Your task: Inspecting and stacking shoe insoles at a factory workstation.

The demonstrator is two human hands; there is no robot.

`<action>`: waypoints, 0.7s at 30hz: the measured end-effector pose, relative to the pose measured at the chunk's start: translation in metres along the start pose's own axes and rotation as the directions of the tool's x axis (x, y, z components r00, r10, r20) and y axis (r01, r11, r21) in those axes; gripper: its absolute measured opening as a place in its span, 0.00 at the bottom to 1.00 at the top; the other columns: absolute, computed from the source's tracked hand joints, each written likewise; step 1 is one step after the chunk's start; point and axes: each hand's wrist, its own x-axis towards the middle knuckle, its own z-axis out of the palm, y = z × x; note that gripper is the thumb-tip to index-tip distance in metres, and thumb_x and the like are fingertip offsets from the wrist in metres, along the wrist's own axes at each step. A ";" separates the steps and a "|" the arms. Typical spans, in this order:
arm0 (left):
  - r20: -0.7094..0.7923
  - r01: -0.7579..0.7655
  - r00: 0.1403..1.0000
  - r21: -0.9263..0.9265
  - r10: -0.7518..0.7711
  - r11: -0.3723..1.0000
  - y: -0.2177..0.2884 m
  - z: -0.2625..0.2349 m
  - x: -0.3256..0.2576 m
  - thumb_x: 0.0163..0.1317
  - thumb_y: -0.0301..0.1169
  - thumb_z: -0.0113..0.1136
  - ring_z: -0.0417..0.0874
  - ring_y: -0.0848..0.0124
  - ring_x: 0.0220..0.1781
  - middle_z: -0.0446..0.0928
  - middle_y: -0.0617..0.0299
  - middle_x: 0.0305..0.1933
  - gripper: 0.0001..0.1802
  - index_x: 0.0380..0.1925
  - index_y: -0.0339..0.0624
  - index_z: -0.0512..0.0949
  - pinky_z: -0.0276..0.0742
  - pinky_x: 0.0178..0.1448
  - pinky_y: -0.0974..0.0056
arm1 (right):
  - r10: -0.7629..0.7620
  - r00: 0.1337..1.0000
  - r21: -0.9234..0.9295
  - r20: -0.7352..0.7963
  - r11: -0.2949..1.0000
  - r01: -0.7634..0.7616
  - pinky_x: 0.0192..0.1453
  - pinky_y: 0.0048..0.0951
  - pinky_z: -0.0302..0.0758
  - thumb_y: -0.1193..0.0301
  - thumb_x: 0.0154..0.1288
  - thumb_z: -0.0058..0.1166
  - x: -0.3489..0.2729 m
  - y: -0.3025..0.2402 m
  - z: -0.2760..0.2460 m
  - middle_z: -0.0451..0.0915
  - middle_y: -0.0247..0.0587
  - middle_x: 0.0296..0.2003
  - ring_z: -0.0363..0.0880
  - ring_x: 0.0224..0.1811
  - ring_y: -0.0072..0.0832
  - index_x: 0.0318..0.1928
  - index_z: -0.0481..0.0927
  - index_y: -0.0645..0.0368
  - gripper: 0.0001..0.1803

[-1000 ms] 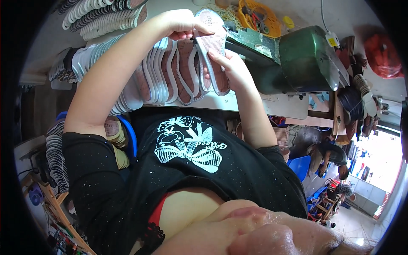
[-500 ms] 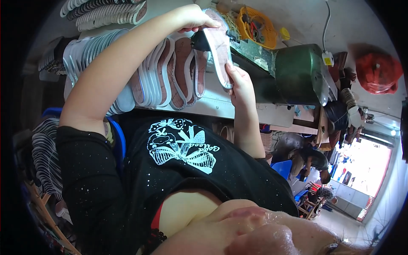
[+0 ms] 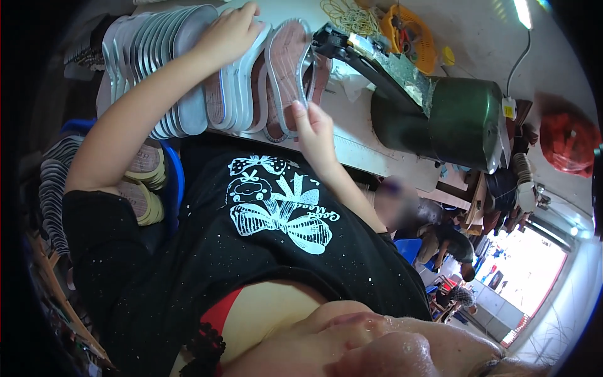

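My right hand (image 3: pixel 317 131) pinches the lower end of a shoe sole (image 3: pixel 289 60) between thumb and fingers. This sole is brownish-pink on its face with a pale grey rim. It stands against the right end of a long row of soles on the table. Reaching across that row, my left hand (image 3: pixel 235 32) lies over the upper ends of several silver-grey soles (image 3: pixel 239 94). Its fingers are bent but apart, next to the held sole's upper end. Nothing shows between them, though their undersides are hidden.
A dark green machine (image 3: pixel 452 119) with a narrow arm (image 3: pixel 377 69) stands right of the soles. Behind it sit a yellow basket (image 3: pixel 411 38) of tools and tangled yellow cord (image 3: pixel 352 16). Stacked soles (image 3: pixel 56 188) and a blue container (image 3: pixel 176 182) lie left. Two people work far right.
The sole has come down and left from the machine's arm to the row. My left hand has let go of it and moved left over the soles; my right hand still holds it.
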 end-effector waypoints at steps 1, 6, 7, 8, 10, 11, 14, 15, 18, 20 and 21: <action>-0.083 -0.130 0.986 0.164 0.145 0.978 0.004 0.000 -0.016 0.59 0.40 0.57 0.72 0.59 0.52 0.72 0.53 0.47 0.19 0.44 0.39 0.71 0.66 0.55 0.53 | -0.113 0.993 -0.167 -0.022 0.980 0.108 0.26 0.33 0.65 0.63 0.72 0.43 0.003 0.019 0.003 0.69 0.44 0.17 0.67 0.19 0.30 0.27 0.67 0.66 0.20; -0.109 -0.380 0.892 0.349 0.439 0.857 0.020 0.012 -0.064 0.52 0.41 0.62 0.61 0.59 0.64 0.65 0.55 0.57 0.22 0.43 0.41 0.72 0.51 0.67 0.51 | -0.079 0.994 -0.067 -0.074 0.995 0.074 0.28 0.25 0.65 0.66 0.73 0.39 0.000 0.021 0.013 0.67 0.34 0.20 0.64 0.23 0.20 0.28 0.67 0.63 0.17; -0.015 -0.389 0.909 0.331 0.417 0.860 0.026 0.012 -0.069 0.51 0.42 0.63 0.61 0.59 0.63 0.65 0.56 0.56 0.22 0.42 0.40 0.72 0.50 0.67 0.51 | -0.108 0.987 -0.115 -0.117 0.989 0.094 0.29 0.32 0.66 0.66 0.73 0.39 0.003 0.015 0.014 0.70 0.43 0.20 0.68 0.23 0.31 0.29 0.66 0.64 0.16; 0.080 -0.399 0.916 0.311 0.394 0.863 0.029 0.014 -0.071 0.51 0.42 0.64 0.62 0.60 0.62 0.66 0.56 0.55 0.23 0.41 0.39 0.73 0.50 0.66 0.52 | -0.140 0.977 -0.164 -0.160 0.980 0.113 0.30 0.38 0.68 0.65 0.72 0.39 0.006 0.010 0.014 0.72 0.51 0.20 0.72 0.23 0.42 0.30 0.66 0.65 0.16; 0.051 -0.355 0.931 0.361 0.361 0.862 0.029 0.024 -0.075 0.50 0.43 0.65 0.63 0.63 0.61 0.67 0.58 0.53 0.23 0.39 0.38 0.74 0.51 0.66 0.54 | -0.118 0.984 -0.159 -0.131 0.983 0.097 0.31 0.38 0.70 0.65 0.71 0.42 0.010 0.010 0.012 0.75 0.54 0.22 0.75 0.25 0.43 0.33 0.67 0.66 0.15; 0.088 -0.320 0.946 0.404 0.312 0.857 0.031 0.026 -0.075 0.49 0.44 0.65 0.63 0.64 0.60 0.67 0.59 0.53 0.22 0.37 0.38 0.75 0.52 0.65 0.54 | -0.050 0.997 -0.228 -0.051 0.973 0.037 0.30 0.38 0.70 0.64 0.70 0.44 0.011 0.014 0.009 0.76 0.55 0.23 0.76 0.25 0.44 0.34 0.67 0.66 0.15; 0.112 -0.275 0.961 0.447 0.252 0.851 0.034 0.028 -0.077 0.49 0.44 0.65 0.64 0.65 0.58 0.68 0.60 0.52 0.22 0.35 0.38 0.77 0.54 0.62 0.55 | 0.074 0.996 -0.318 0.053 0.946 -0.053 0.28 0.36 0.72 0.62 0.64 0.52 0.008 0.006 -0.004 0.77 0.54 0.22 0.78 0.24 0.46 0.42 0.69 0.67 0.19; 0.103 -0.262 0.965 0.448 0.242 0.855 0.034 0.028 -0.078 0.49 0.45 0.65 0.64 0.66 0.57 0.68 0.61 0.51 0.21 0.34 0.39 0.77 0.55 0.61 0.56 | 0.048 0.999 -0.334 0.010 0.942 -0.042 0.27 0.35 0.72 0.62 0.63 0.53 0.005 -0.002 -0.005 0.76 0.52 0.19 0.78 0.22 0.44 0.45 0.69 0.68 0.20; 0.078 -0.239 0.970 0.468 0.229 0.851 0.033 0.027 -0.081 0.48 0.43 0.65 0.64 0.65 0.57 0.68 0.61 0.52 0.21 0.35 0.39 0.77 0.56 0.60 0.56 | -0.026 0.997 -0.483 -0.078 0.875 -0.015 0.25 0.33 0.71 0.63 0.61 0.56 0.000 -0.013 -0.010 0.75 0.46 0.16 0.77 0.18 0.37 0.50 0.71 0.67 0.23; 0.083 -0.228 0.973 0.472 0.215 0.852 0.034 0.024 -0.082 0.49 0.41 0.65 0.64 0.65 0.57 0.68 0.61 0.53 0.20 0.36 0.39 0.76 0.56 0.60 0.56 | -0.081 0.990 -0.606 -0.116 0.795 -0.006 0.24 0.31 0.71 0.63 0.60 0.57 0.000 -0.021 -0.011 0.74 0.43 0.15 0.76 0.17 0.33 0.51 0.72 0.65 0.23; 0.090 -0.220 0.975 0.476 0.202 0.851 0.035 0.022 -0.083 0.49 0.39 0.64 0.65 0.66 0.58 0.68 0.61 0.53 0.18 0.36 0.39 0.76 0.56 0.60 0.56 | -0.072 0.991 -0.512 -0.110 0.859 0.006 0.23 0.27 0.68 0.64 0.59 0.59 0.000 -0.026 -0.011 0.73 0.39 0.14 0.72 0.17 0.25 0.49 0.74 0.65 0.21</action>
